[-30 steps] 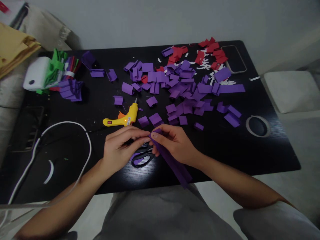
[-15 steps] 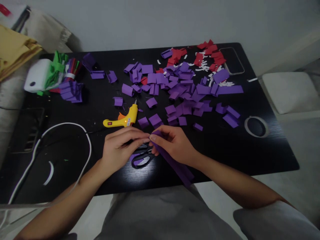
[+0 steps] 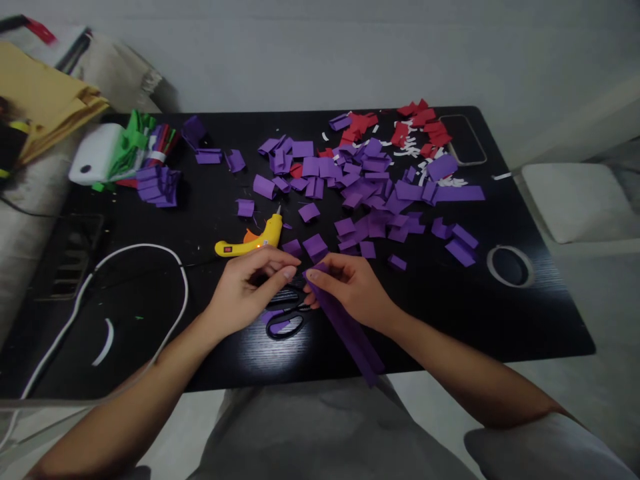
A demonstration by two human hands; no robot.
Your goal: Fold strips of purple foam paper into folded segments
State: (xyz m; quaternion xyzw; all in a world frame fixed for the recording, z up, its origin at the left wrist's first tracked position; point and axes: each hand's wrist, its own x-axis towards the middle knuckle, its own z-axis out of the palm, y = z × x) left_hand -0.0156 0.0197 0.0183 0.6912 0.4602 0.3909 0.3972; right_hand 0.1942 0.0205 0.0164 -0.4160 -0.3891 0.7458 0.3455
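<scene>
My right hand [image 3: 350, 285] pinches the upper end of a long purple paper strip [image 3: 353, 332]. The strip is creased lengthwise and slants down to the right past the table's front edge. Just left of that end is my left hand [image 3: 255, 283], its thumb and forefinger a little apart with nothing visible between them. Black-handled scissors [image 3: 285, 327] lie under and between my hands, their blades partly hidden by my right hand. A purple paper scrap [image 3: 267, 316] is beneath the handles. Behind my left hand rests a yellow glue gun [image 3: 250, 241], its small light lit.
Folded purple paper pieces [image 3: 367, 193] spread over the black table [image 3: 440, 313], with red pieces [image 3: 424, 117] and white scraps behind. A tape roll [image 3: 511, 265] lies right. A white cable [image 3: 183, 267] loops at left, near bundled paper strips [image 3: 135, 143] and a white device [image 3: 95, 157].
My left fingers have come away from the strip's end and parted slightly. My right hand keeps its pinch on the strip. The whole view has shifted a little.
</scene>
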